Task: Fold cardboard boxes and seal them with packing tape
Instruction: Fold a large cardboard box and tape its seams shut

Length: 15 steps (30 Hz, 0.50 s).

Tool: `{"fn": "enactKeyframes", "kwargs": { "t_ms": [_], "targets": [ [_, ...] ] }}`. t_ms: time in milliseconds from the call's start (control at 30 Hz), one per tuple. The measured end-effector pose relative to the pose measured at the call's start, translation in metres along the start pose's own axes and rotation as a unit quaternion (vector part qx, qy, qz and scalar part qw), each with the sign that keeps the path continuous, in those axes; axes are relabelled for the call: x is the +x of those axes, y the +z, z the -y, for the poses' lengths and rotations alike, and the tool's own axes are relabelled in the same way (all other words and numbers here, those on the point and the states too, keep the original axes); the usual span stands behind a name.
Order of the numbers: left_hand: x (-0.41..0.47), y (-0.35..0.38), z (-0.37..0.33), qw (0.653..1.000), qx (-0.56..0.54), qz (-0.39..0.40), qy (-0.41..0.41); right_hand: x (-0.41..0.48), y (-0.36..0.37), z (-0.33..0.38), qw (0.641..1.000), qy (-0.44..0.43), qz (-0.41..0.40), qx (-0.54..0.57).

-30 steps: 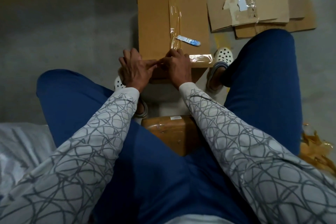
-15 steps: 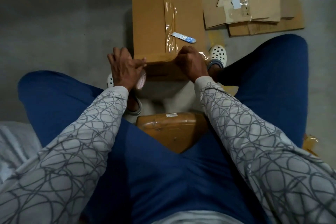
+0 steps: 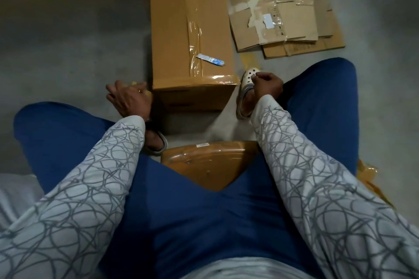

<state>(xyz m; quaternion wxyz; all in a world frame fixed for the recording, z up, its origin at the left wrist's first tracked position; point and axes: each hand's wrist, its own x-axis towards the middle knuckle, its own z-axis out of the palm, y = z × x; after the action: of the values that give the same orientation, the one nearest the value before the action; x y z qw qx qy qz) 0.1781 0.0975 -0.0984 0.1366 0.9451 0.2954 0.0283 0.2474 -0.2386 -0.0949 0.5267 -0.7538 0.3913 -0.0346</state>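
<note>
Between your feet on the grey floor (image 3: 68, 52), the long cardboard box (image 3: 172, 29) lies flat, with clear tape (image 3: 195, 29) down its top and across its near edge; a small blue-and-white scrap (image 3: 210, 60) sits on it. Your left hand (image 3: 128, 99) is against the box's near left corner, its fingers hidden, so I cannot tell its grip. Your right hand (image 3: 267, 85) is clenched over your white shoe (image 3: 246, 95), just right of the box, with nothing visible in it. Flattened cardboard (image 3: 283, 13) lies farther right.
</note>
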Motion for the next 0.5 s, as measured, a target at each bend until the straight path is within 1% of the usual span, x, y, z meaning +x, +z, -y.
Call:
{"fn": "enactKeyframes", "kwargs": {
  "t_ms": [33,100,167,200,233,333,433,500],
  "targets": [
    [0.0,0.001,0.001,0.999,-0.021,0.006,-0.034,-0.006,0.003,0.002,1.0,0.003,0.018,0.024],
    [0.0,0.0,0.0,0.988,-0.089,0.038,-0.121,-0.018,0.011,0.002,0.998,-0.006,0.054,0.029],
    [0.002,0.001,-0.002,0.957,-0.176,0.08,-0.215,-0.024,0.02,0.001,0.997,-0.028,0.072,-0.003],
    [0.002,0.002,-0.003,0.942,-0.208,0.101,-0.243,-0.026,0.023,-0.001,0.996,-0.034,0.08,-0.018],
    [0.001,0.004,-0.006,0.934,-0.229,0.118,-0.249,-0.028,0.026,-0.004,0.995,-0.031,0.086,-0.035],
    [0.0,0.009,-0.012,0.923,-0.263,0.147,-0.239,-0.032,0.032,-0.014,0.991,-0.033,0.096,-0.087],
    [0.003,0.013,-0.015,0.912,-0.288,0.136,-0.26,-0.034,0.039,-0.022,0.992,-0.031,0.074,-0.094],
    [0.008,0.016,-0.015,0.901,-0.317,0.116,-0.273,-0.032,0.046,-0.028,0.991,-0.04,0.056,-0.117]
  ]
}}
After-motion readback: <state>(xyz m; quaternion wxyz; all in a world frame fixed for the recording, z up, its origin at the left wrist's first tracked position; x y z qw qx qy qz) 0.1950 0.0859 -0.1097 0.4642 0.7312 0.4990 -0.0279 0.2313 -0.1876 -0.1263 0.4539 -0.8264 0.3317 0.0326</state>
